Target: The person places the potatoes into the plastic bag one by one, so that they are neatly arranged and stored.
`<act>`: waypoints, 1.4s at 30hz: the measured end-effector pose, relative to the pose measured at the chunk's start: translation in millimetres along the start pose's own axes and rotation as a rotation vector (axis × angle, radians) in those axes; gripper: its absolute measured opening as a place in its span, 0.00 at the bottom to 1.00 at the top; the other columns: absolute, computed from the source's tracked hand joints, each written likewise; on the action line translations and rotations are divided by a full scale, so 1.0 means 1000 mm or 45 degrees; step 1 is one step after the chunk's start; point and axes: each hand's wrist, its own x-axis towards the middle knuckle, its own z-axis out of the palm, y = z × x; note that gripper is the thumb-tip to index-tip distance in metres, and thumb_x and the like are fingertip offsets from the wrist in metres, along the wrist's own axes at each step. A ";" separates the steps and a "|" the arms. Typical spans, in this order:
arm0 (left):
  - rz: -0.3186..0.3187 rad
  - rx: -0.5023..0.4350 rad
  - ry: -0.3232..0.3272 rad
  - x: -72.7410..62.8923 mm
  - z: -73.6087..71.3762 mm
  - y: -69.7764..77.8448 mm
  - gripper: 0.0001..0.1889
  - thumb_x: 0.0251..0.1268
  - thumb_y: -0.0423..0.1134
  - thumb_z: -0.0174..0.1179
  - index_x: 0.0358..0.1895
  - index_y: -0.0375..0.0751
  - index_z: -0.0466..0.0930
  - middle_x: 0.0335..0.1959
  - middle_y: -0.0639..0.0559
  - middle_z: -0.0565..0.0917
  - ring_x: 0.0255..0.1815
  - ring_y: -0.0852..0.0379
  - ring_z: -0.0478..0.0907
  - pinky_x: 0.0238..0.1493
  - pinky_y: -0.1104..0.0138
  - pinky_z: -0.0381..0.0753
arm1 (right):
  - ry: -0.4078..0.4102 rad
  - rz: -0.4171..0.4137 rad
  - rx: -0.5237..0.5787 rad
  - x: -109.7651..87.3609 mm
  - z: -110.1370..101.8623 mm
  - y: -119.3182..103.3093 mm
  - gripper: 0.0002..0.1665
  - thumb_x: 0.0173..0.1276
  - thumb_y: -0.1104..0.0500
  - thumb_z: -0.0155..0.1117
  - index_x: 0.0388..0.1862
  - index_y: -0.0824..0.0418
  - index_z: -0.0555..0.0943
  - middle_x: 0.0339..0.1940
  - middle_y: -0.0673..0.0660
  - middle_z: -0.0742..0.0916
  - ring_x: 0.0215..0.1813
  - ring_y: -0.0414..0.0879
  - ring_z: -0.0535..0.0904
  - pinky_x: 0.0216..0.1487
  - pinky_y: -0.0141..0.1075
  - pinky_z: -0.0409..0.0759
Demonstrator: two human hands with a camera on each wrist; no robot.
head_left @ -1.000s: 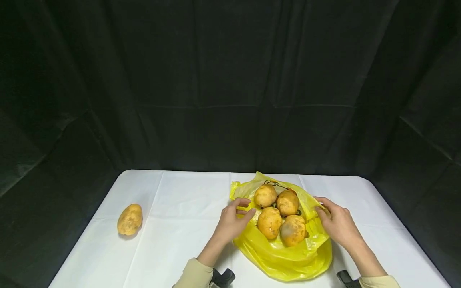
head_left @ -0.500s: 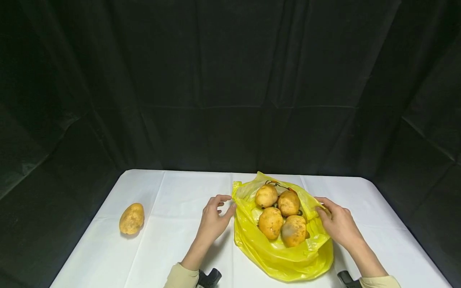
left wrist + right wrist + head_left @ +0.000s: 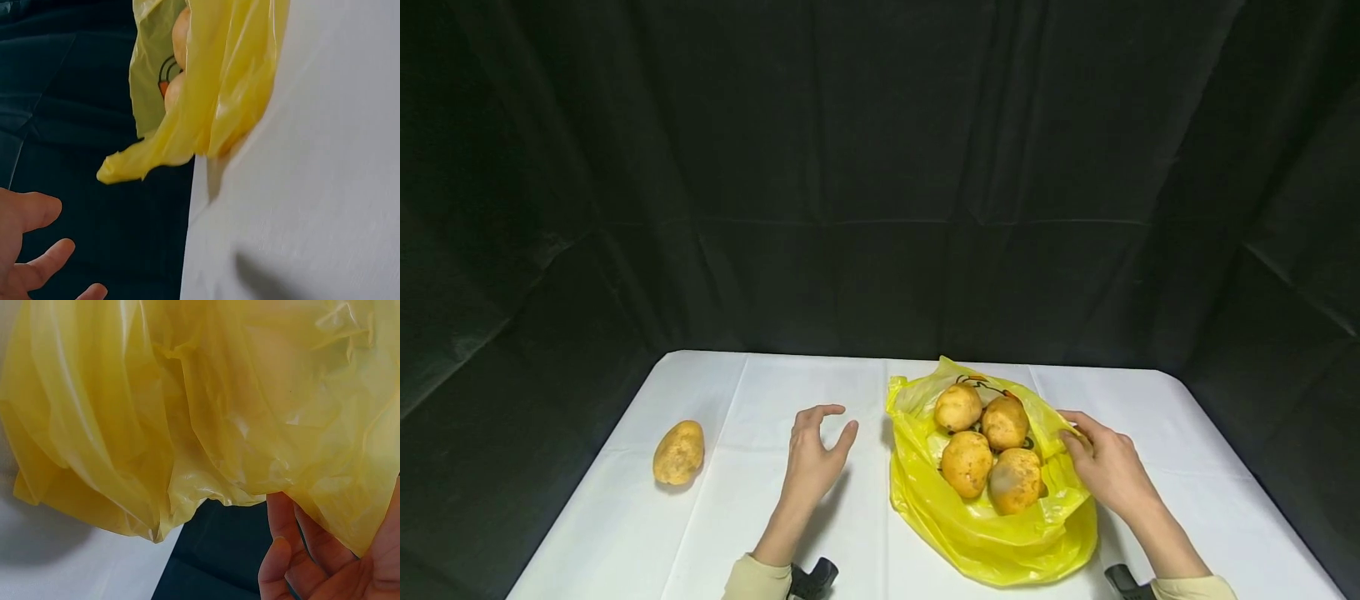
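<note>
A yellow plastic bag (image 3: 992,550) stands on the right half of the table, its mouth spread wide and facing up. Inside lie several potatoes (image 3: 967,464), lightly speckled with dark spots. My right hand (image 3: 1112,467) pinches the bag's right edge between thumb and fingers; in the right wrist view the thin film runs down between them. Left of the bag, my left hand (image 3: 812,467) hovers over the cloth with fingers spread and nothing in them. The left wrist view shows its fingers (image 3: 44,212) apart from the bag's corner. A single potato (image 3: 678,452) lies further left.
A white cloth (image 3: 737,533) with fold creases covers the table. Black curtain (image 3: 880,167) hangs behind it and along both sides. Dark wrist-worn devices sit at both cuffs, the left device (image 3: 812,579) near the front edge.
My left hand has come away from the bag's left rim and moved left toward the lone potato. The right hand keeps its hold on the bag's edge.
</note>
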 end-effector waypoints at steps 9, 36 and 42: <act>-0.004 0.020 0.113 0.008 -0.022 -0.010 0.18 0.64 0.42 0.65 0.53 0.38 0.79 0.59 0.38 0.71 0.63 0.38 0.66 0.61 0.45 0.67 | -0.003 0.005 -0.006 -0.002 -0.002 0.000 0.20 0.75 0.64 0.54 0.63 0.67 0.74 0.57 0.72 0.80 0.55 0.66 0.77 0.53 0.61 0.74; -0.191 0.234 0.330 0.014 -0.045 -0.035 0.20 0.63 0.43 0.65 0.53 0.35 0.79 0.56 0.31 0.74 0.57 0.32 0.72 0.46 0.37 0.72 | 0.005 -0.007 -0.020 0.000 0.002 0.003 0.19 0.75 0.63 0.54 0.63 0.67 0.74 0.56 0.72 0.80 0.54 0.66 0.77 0.52 0.61 0.75; -0.276 0.302 0.368 0.011 -0.050 -0.037 0.22 0.62 0.46 0.65 0.54 0.35 0.79 0.57 0.32 0.73 0.56 0.31 0.71 0.45 0.36 0.71 | 0.012 -0.013 -0.012 0.000 0.004 0.004 0.19 0.74 0.64 0.54 0.62 0.66 0.74 0.55 0.72 0.81 0.53 0.66 0.78 0.51 0.60 0.75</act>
